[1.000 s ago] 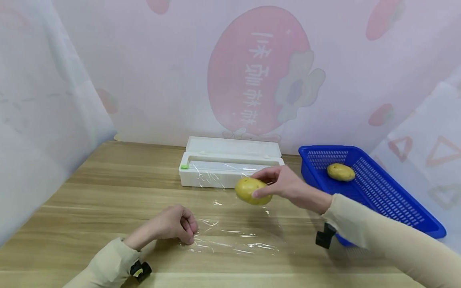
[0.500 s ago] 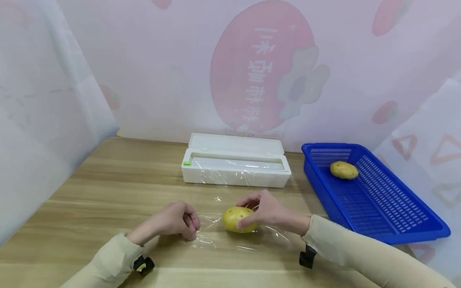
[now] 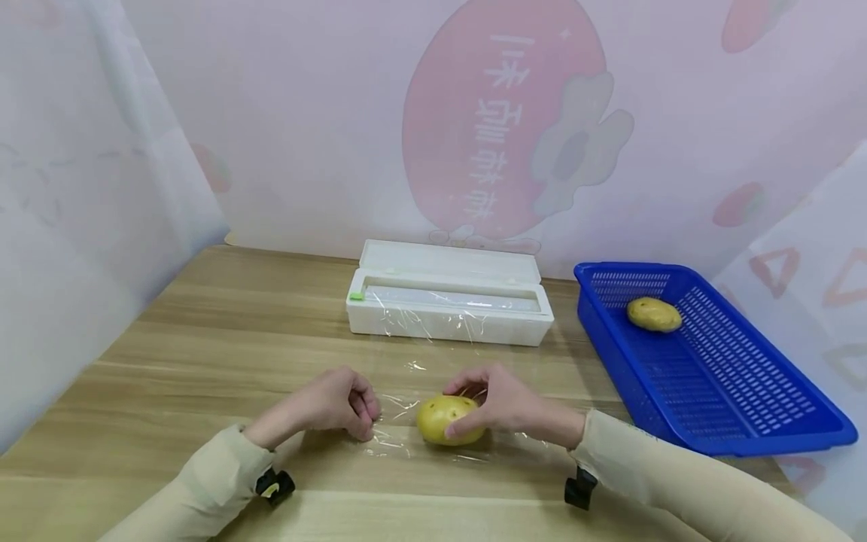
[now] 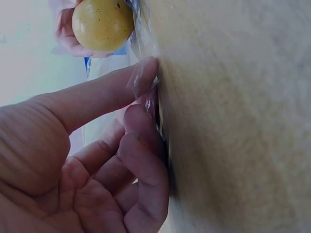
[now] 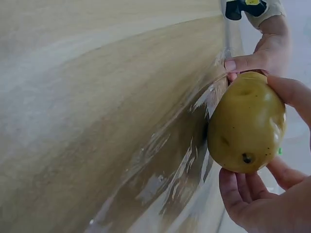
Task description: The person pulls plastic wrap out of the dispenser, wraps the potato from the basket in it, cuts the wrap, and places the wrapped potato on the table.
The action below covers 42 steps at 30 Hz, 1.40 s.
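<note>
A yellow potato (image 3: pixel 440 418) sits low over clear plastic wrap (image 3: pixel 396 440) spread on the wooden table. My right hand (image 3: pixel 509 406) grips it from the right, thumb on the near side and fingers behind; the right wrist view shows the potato (image 5: pixel 248 124) at or just on the film. With thumb and fingertips my left hand (image 3: pixel 335 406) pinches the wrap's left edge down at the table. In the left wrist view a bit of film (image 4: pixel 141 80) shows at the thumb tip. The wrap runs back to a white dispenser box (image 3: pixel 450 320) with its lid up.
At the right stands a blue perforated basket (image 3: pixel 684 376) with another potato (image 3: pixel 653 315) inside it. A green slider (image 3: pixel 357 296) sits at the box's left end. Behind the table (image 3: pixel 223 331) hangs a printed cloth (image 3: pixel 305 128).
My right hand has brought the potato down and left, from the air in front of the box onto the wrap. My left hand keeps its pinch on the film.
</note>
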Each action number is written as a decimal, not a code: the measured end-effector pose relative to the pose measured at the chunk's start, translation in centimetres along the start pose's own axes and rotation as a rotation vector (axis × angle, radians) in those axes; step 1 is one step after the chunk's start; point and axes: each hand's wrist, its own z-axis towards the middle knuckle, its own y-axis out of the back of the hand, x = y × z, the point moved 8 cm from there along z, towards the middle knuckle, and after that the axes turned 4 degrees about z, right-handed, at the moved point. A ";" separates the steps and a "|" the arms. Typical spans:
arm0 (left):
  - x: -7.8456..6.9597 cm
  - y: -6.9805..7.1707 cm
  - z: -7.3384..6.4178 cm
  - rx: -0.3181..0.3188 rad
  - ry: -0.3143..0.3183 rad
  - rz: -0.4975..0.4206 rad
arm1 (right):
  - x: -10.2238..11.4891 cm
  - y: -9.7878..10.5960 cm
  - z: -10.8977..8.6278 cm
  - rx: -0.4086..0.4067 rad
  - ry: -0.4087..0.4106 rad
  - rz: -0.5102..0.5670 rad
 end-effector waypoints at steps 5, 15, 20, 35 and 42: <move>-0.3 0.1 -0.2 0.023 -0.011 -0.017 | 0.8 -0.5 -0.7 -0.008 0.093 -0.075; -1.1 0.6 0.0 0.005 -0.083 0.014 | 1.2 -0.8 -1.7 -0.032 0.207 -0.129; -2.2 1.4 0.1 -0.072 -0.185 0.073 | 0.4 -0.1 -2.1 -0.040 0.177 -0.042; -6.7 -1.2 -0.9 0.013 -0.502 0.311 | 0.0 2.2 -4.5 -0.107 0.276 -0.048; -7.6 -2.6 -0.4 0.029 -0.535 0.414 | 1.8 1.1 -6.2 -0.110 0.590 -0.436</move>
